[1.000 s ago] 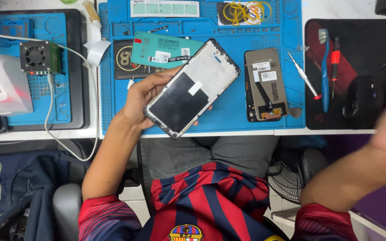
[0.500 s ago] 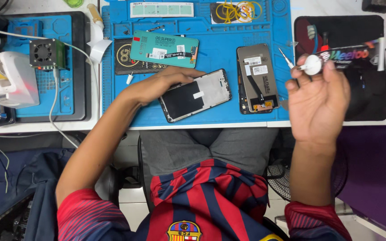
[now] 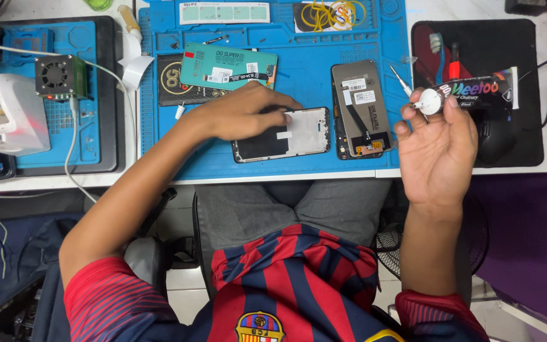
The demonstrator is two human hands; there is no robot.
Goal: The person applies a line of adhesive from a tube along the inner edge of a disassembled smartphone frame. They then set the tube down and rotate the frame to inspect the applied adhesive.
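While left hand (image 3: pixel 242 114) presses phone screen (image 3: pixel 286 133), right hand (image 3: pixel 438 142) lifts tube (image 3: pixel 476 88).

White workbench (image 3: pixel 476 172) carries a blue work mat (image 3: pixel 299 57) at centre, a black tray (image 3: pixel 106 95) left, and a black pad (image 3: pixel 527 126) right; cables trail off the left edge.

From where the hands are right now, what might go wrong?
1. The phone screen assembly lies close to the blue mat's front edge, pinned only by the left hand; a slip could push it off.
2. The right hand pinches a small white roll at the fingertips; it could drop onto the open phone body.
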